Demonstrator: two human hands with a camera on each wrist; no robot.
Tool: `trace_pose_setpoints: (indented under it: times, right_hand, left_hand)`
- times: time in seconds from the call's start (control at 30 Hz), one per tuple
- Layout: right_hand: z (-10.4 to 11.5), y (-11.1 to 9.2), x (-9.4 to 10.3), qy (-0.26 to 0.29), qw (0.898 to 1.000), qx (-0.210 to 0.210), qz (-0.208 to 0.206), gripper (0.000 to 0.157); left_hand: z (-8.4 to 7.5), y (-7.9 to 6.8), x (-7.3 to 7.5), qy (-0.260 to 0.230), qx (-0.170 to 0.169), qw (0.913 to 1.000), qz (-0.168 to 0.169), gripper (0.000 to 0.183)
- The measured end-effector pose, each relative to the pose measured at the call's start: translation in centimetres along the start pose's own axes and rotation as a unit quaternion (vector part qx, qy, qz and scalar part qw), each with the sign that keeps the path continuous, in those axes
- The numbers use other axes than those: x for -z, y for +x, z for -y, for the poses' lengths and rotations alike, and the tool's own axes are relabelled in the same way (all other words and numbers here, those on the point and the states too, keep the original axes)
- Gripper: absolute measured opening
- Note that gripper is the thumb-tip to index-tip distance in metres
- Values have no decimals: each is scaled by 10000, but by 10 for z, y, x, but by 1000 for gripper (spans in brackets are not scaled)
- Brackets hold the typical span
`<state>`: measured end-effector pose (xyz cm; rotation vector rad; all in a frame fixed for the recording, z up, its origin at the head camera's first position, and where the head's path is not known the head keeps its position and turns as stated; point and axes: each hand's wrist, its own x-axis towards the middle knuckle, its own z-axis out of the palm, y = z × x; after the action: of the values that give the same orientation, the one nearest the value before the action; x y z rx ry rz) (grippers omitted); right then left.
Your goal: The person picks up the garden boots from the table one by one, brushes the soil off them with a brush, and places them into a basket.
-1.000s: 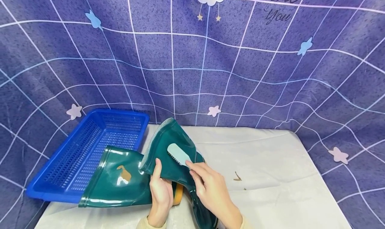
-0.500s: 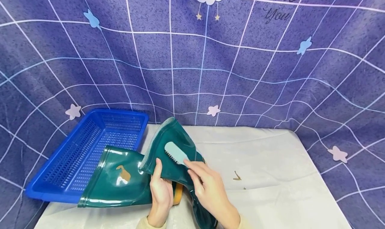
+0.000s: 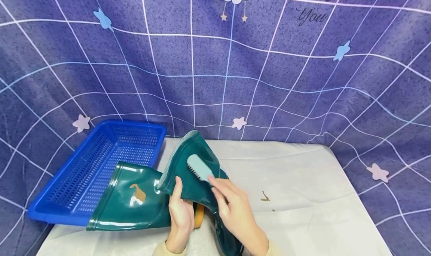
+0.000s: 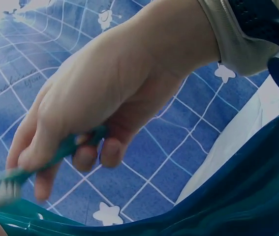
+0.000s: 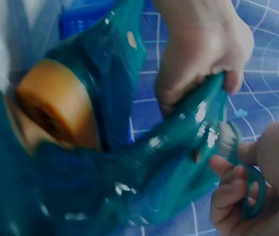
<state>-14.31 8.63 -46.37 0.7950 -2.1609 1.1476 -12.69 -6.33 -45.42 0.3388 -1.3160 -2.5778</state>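
Note:
My left hand (image 3: 181,213) grips a glossy green rubber boot (image 3: 202,147) near its open top, thumb lying on the outside of the shaft. In the head view this boot slants down toward the near table edge. My right hand (image 3: 237,213) holds a pale teal scrub brush (image 3: 199,167) by its looped handle, its bristles at the boot's shaft. A dark mark (image 5: 196,156) shows on the shaft beside the brush in the right wrist view. Under the held boot, a second green boot (image 3: 151,207) lies on its side, bearing a brown smear (image 3: 139,194) and an orange-tan sole (image 5: 63,98).
A blue perforated plastic basket (image 3: 67,218) stands at the left, with the second boot's top overlapping its near edge. Brown crumbs (image 3: 265,197) lie on the white-covered table (image 3: 303,181) to the right. A purple gridded curtain (image 3: 215,88) hangs behind.
My right hand has moved the brush a little left, then slightly up and right across the boot's shaft. My left hand and both boots stay nearly still.

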Motion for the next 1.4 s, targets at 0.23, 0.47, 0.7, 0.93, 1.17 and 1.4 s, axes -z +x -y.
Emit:
trace_pose_setpoints:
  times: [0.23, 0.47, 0.7, 0.93, 1.17, 1.4]
  right_hand:
    - [-1, -6, -2, -636, 9957, -627, 250, 38]
    - [0, -5, -10, -68, 9986, -473, 215, 42]
    - [-2, -6, -9, -618, 9934, -936, 261, 39]
    - [-1, -5, -11, 96, 9987, -434, 233, 45]
    - [-7, -6, -12, -673, 9959, -600, 34, 40]
    - [-7, -9, -15, -150, 9994, -199, 237, 45]
  left_hand:
    - [-1, 1, 2, 188, 36, 9998, 34, 56]
    - [-1, 1, 3, 201, -167, 9996, 67, 52]
    - [-5, 3, 7, 462, 75, 9988, 148, 64]
    - [-4, 1, 3, 374, -37, 9993, 34, 55]
    - [-3, 0, 0, 402, 21, 9992, -9, 59]
    - [-2, 0, 0, 214, -119, 9997, 6, 59]
